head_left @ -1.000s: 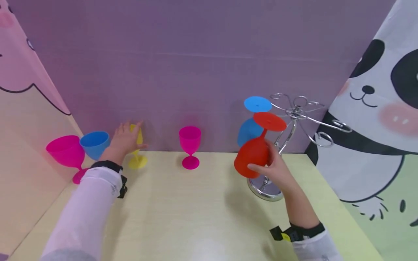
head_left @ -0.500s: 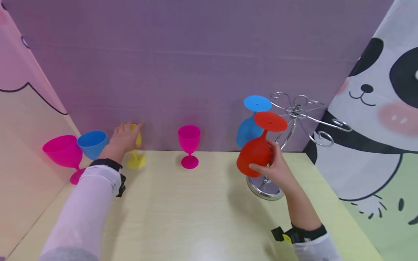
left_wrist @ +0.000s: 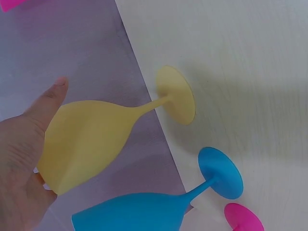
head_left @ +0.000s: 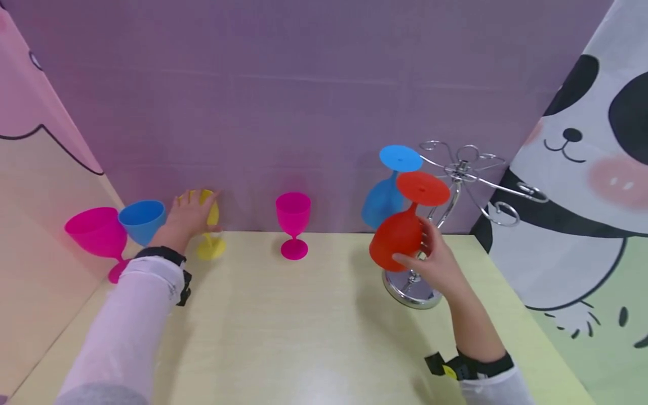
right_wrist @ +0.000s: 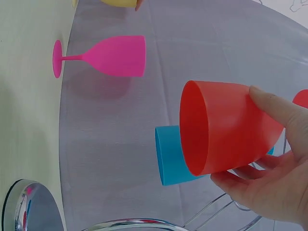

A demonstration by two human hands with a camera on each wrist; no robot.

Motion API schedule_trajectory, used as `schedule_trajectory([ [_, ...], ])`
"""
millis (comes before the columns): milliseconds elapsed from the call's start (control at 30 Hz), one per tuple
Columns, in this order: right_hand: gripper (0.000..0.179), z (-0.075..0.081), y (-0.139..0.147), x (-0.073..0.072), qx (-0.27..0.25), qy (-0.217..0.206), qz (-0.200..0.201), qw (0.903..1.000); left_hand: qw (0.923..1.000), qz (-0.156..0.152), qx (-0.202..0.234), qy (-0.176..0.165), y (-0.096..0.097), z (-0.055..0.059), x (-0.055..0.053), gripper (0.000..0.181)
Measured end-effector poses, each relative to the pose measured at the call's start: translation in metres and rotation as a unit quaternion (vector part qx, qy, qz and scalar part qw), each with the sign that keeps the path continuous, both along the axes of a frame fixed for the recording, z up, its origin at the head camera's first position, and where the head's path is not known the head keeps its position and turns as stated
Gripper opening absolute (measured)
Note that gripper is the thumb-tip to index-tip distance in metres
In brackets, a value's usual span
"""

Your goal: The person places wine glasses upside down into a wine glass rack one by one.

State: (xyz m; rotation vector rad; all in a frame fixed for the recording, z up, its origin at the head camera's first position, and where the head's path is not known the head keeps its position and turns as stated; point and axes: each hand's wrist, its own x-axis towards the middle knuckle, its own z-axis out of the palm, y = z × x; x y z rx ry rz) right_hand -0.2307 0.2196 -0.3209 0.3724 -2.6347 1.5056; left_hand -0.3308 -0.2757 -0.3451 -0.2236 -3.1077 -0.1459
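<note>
My right hand [head_left: 439, 261] grips the bowl of a red goblet [head_left: 397, 239], tilted upside down beside a chrome stemware rack [head_left: 412, 295]. The right wrist view shows the thumb and fingers on opposite sides of its bowl [right_wrist: 231, 127]. Behind it, a blue goblet [head_left: 382, 202] hangs upside down by the rack. On the left, my left hand [head_left: 184, 216] is at the rim of a yellow goblet [head_left: 211, 247] standing upright on the table. Its thumb [left_wrist: 50, 98] is straight beside the yellow bowl [left_wrist: 91, 139]; most of the other fingers are hidden.
A pink goblet [head_left: 293, 211] stands near the back edge, between the hands. Another blue goblet [head_left: 142, 222] and a larger-looking pink goblet [head_left: 98, 230] stand left of my left hand. Looped wire arms spread from the rack top [head_left: 460, 171]. A purple backdrop [head_left: 304, 112] rises behind the table.
My right hand has shifted slightly right with the red goblet, towards the rack. The left hand's thumb and fingers have drawn in a little around the yellow goblet, which stays standing.
</note>
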Motion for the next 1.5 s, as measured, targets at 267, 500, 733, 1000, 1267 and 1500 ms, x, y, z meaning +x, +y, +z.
schedule_trajectory([
  [267, 0.090, 0.001, -0.001, 0.003, -0.008, 0.018, 0.003, 0.9998, 0.9998, -0.015, 0.000, 0.011, 0.001, -0.004, -0.009, 0.091],
  [500, 0.092, 0.005, -0.002, 0.006, -0.006, 0.020, 0.005, 0.9998, 0.9999, -0.014, -0.007, 0.005, 0.003, 0.004, -0.008, 0.092],
  [733, 0.092, 0.006, -0.002, 0.006, 0.001, 0.018, 0.006, 0.9998, 0.9994, 0.014, 0.023, -0.023, 0.000, 0.007, -0.009, 0.095],
  [1000, 0.090, 0.008, 0.001, 0.007, 0.004, 0.038, 0.007, 0.9992, 0.9995, 0.023, 0.009, -0.021, 0.000, 0.002, -0.015, 0.095],
  [1267, 0.087, 0.013, 0.005, 0.011, 0.016, 0.072, 0.005, 0.9973, 0.9995, 0.022, -0.012, -0.019, 0.000, 0.008, -0.010, 0.082],
  [1500, 0.084, 0.022, 0.008, 0.029, 0.019, 0.130, -0.010, 0.9912, 0.9996, 0.016, -0.009, -0.022, -0.003, 0.007, -0.007, 0.080],
])
